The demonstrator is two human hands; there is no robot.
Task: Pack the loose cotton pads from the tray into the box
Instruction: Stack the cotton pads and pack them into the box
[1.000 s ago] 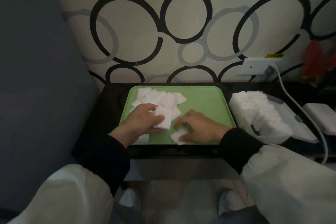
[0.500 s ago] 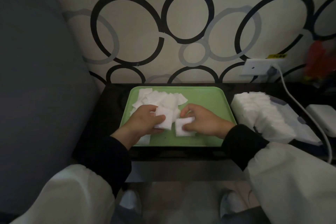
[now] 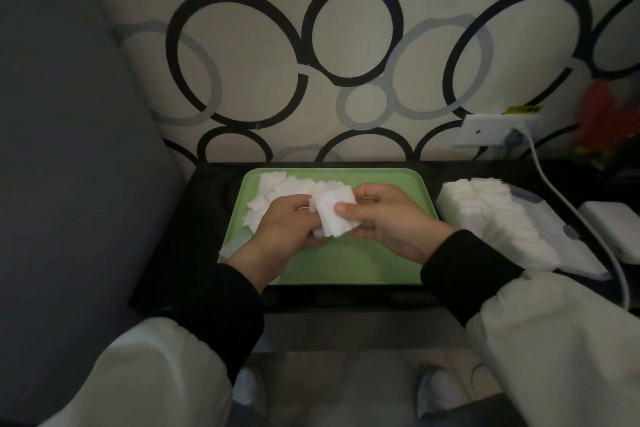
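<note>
- Since a second ago, my left hand (image 3: pixel 280 230) and right hand (image 3: pixel 389 224) have risen off the tray (image 3: pixel 346 265).
- Both pinch one stack of cotton pads (image 3: pixel 334 215) above its middle.
- More loose pads (image 3: pixel 287 187) fill its far-left corner; the box (image 3: pixel 550 229) sits just right.

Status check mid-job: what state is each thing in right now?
Left hand: grips pad stack.
Right hand: pinches pad stack.
Pad stack: held above tray.
Loose pads: heaped at tray's far left.
Tray: flat on table.
Box: open, holds a row of pads.
Cable: plugged into wall socket.
</note>
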